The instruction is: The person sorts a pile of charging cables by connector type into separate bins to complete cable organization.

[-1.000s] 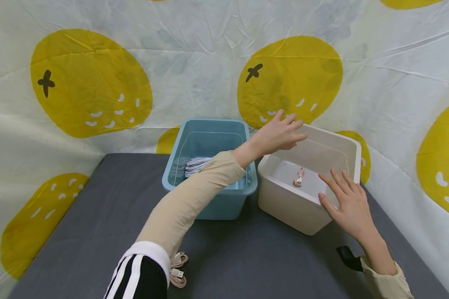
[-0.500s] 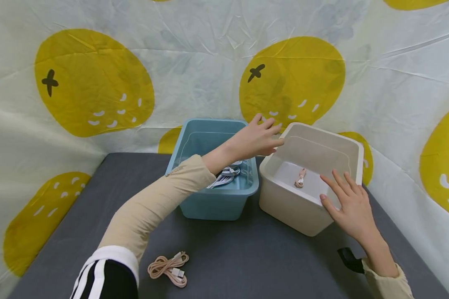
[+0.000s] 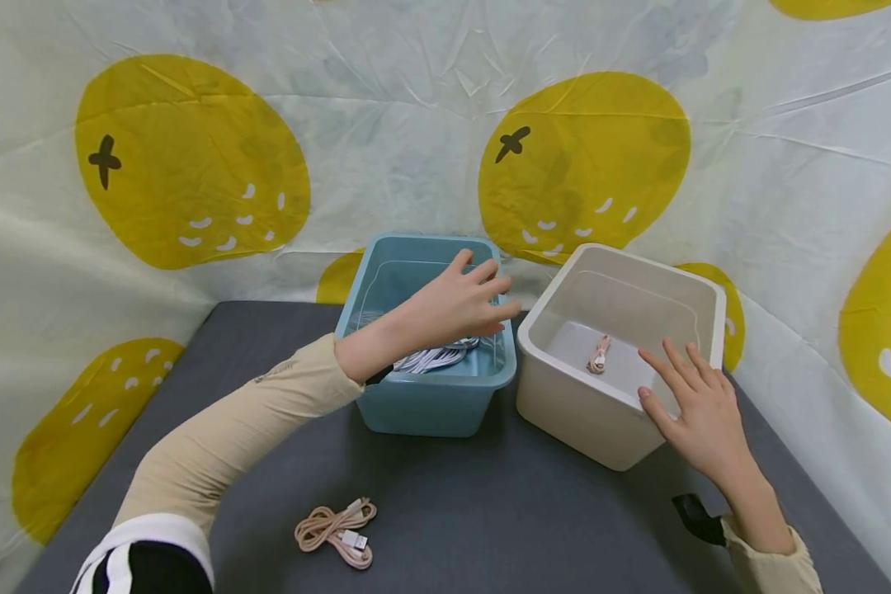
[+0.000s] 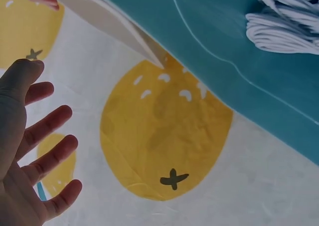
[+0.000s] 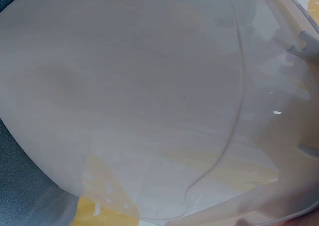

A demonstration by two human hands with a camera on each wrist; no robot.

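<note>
Spread left grip (image 3: pixel 456 305), holding nothing, over blue bin (image 3: pixel 423 408); flat right grip (image 3: pixel 694 408) steadying white bin (image 3: pixel 586 417). Risk: snagging tangled white cables (image 3: pixel 431 359), dragging several out.

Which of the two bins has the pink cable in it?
The white bin on the right, under the right hand, holds one pink cable. The blue bin holds only white cables.

Bare left hand (image 3: pixel 453 307) and bare right hand (image 3: pixel 701 412), no rings or gloves. Behind each wrist, a snug beige sleeve (image 3: pixel 230 429); further up the left arm, a black cuff with white stripes (image 3: pixel 144 561). Beneath the right wrist, a small black strap (image 3: pixel 696 516).
</note>
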